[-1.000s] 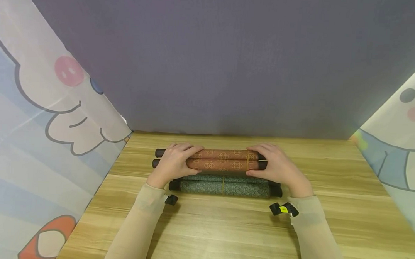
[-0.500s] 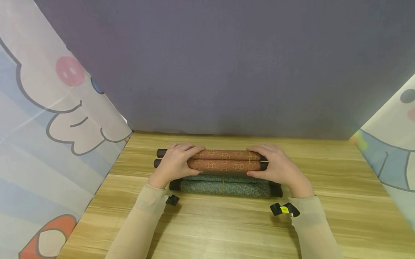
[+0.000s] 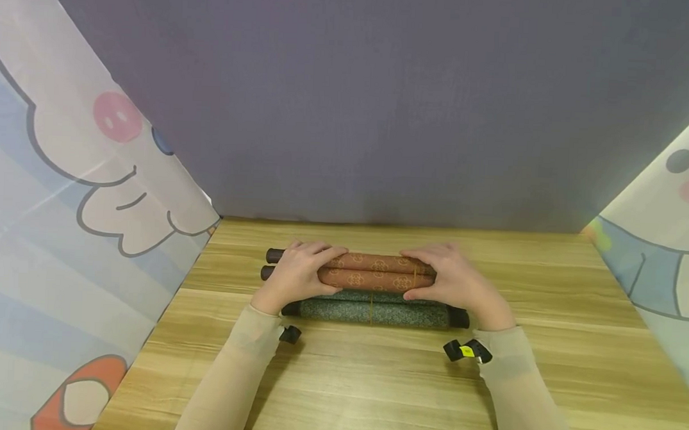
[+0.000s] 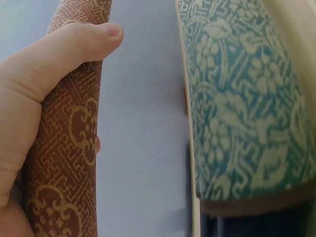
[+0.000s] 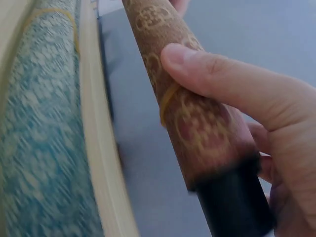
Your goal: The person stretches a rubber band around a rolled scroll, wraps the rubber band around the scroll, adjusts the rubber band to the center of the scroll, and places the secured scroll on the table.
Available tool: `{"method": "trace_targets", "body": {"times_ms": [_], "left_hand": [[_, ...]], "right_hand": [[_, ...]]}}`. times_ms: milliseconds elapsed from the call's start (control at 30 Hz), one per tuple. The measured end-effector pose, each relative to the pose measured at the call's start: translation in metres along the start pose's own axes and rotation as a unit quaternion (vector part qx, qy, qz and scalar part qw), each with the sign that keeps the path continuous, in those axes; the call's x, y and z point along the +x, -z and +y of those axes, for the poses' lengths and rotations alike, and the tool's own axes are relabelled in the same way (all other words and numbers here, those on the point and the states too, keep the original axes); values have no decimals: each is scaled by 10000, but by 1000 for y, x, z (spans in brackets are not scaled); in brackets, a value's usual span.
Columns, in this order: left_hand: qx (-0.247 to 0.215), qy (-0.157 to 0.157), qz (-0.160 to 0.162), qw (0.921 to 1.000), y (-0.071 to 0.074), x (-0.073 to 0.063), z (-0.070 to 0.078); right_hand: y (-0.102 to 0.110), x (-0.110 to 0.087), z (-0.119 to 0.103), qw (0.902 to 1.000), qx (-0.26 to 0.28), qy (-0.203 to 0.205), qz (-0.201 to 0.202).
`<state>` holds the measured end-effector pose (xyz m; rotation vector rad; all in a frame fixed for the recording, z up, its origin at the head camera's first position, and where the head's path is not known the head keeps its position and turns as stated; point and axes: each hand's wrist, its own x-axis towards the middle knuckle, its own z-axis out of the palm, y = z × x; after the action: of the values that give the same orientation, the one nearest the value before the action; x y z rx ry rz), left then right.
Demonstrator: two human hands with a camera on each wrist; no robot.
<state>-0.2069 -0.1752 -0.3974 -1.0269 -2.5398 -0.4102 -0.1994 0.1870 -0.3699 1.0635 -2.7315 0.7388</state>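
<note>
My left hand and right hand hold a brown, gold-patterned hanging scroll between them. It is wound into two parallel rolls with dark knobs at the left end. Each thumb lies on the near side, with the fingers over the far side. Nearer to me, a green patterned scroll with dark ends lies on the table, partly behind the brown one. The left wrist view has the left thumb across the brown fabric. In the right wrist view, the right thumb presses near a yellow band.
Both scrolls are over a wood-grain table. A grey backdrop rises behind its far edge. Cartoon-printed sheets stand at the left and right sides. Black wrist devices stick out below the sleeves.
The brown scroll has shifted slightly right and towards me. My left hand moves along with it, while the right hand slides a little left along the roll. The green scroll stays put.
</note>
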Motion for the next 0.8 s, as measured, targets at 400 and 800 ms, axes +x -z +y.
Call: {"method": "trace_targets", "body": {"times_ms": [400, 800], "left_hand": [[64, 36, -90, 9999, 1, 0, 0], [180, 86, 56, 9998, 2, -1, 0]], "right_hand": [[-3, 2, -6, 9999, 108, 53, -14], [6, -4, 3, 9995, -2, -323, 35]]}}
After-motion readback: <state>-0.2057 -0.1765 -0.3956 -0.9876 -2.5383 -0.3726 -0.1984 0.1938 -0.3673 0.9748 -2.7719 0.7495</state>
